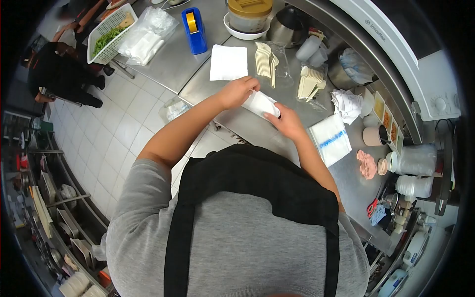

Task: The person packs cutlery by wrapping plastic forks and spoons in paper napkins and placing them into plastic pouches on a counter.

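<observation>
A white paper napkin (261, 104), folded into a narrow strip, is held above the steel counter's near edge. My left hand (238, 92) pinches its far left end with curled fingers. At the other end, my right hand (287, 121) grips it between thumb and fingers. Whether anything is wrapped inside cannot be seen. Just beyond my left hand lies a square white napkin stack (228, 63). Cream plastic forks (263, 59) rest on clear plastic to its right, with cream plastic spoons (310, 81) farther right. A white packet with blue print (330, 140) lies beside my right forearm.
A blue tape dispenser (194, 30), plastic bags (148, 37) and a basket of greens (110, 37) stand at the back left. A lidded tub (250, 15) and a steel jug (287, 27) are behind. Red scissors (372, 208) lie right. Another person (62, 74) stands left.
</observation>
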`<action>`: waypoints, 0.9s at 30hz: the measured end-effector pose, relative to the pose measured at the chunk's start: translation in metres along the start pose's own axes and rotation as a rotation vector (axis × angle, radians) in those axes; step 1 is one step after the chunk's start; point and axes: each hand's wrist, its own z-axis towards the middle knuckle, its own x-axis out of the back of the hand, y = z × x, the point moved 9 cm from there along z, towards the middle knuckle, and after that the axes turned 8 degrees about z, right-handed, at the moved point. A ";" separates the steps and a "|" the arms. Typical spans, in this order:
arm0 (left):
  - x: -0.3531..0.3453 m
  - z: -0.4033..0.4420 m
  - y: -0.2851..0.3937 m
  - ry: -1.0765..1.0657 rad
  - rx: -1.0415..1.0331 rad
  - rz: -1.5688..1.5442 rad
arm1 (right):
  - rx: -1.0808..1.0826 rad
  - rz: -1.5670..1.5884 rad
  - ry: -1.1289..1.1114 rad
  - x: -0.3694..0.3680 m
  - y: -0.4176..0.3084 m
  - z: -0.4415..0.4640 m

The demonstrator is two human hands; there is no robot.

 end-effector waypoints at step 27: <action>-0.068 0.004 -0.009 -0.064 -0.142 0.190 | 0.051 -0.020 0.099 -0.002 0.017 0.002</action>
